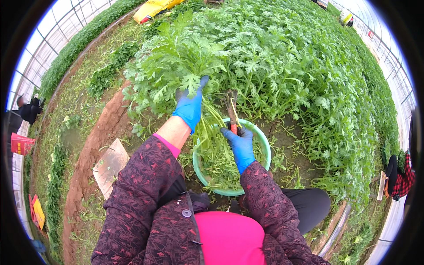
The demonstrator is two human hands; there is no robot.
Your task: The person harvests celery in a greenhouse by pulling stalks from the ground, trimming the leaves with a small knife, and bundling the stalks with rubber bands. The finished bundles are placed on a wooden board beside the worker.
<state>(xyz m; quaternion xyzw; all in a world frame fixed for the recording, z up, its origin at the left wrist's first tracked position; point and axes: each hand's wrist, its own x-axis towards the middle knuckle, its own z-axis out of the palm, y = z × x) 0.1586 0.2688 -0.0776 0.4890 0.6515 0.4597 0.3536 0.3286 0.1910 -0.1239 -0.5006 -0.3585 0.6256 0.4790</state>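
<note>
My left hand (pixel 190 107), in a blue glove, grips a bunch of leafy greens (pixel 190 56) that look like garland chrysanthemum. Their leaves point away from me, and the stems (pixel 212 114) trail back toward my other hand. My right hand (pixel 240 144), also gloved in blue, is closed around the orange-red handle of a soil-stained bladed tool (pixel 231 106), which points away from me. Its thumb and fingers meet the stem ends. Below both hands sits a round green plastic basin (pixel 266 149), with loose leaves and stem trimmings (pixel 222 172) inside.
Dense standing greens (pixel 281 56) fill the ground ahead and to the right. A flat board (pixel 112 167) lies on bare soil at left. A yellow sack (pixel 154 10) rests at the top. Other people (pixel 29 107) are at the left edge and, in a checked sleeve (pixel 404 180), at right.
</note>
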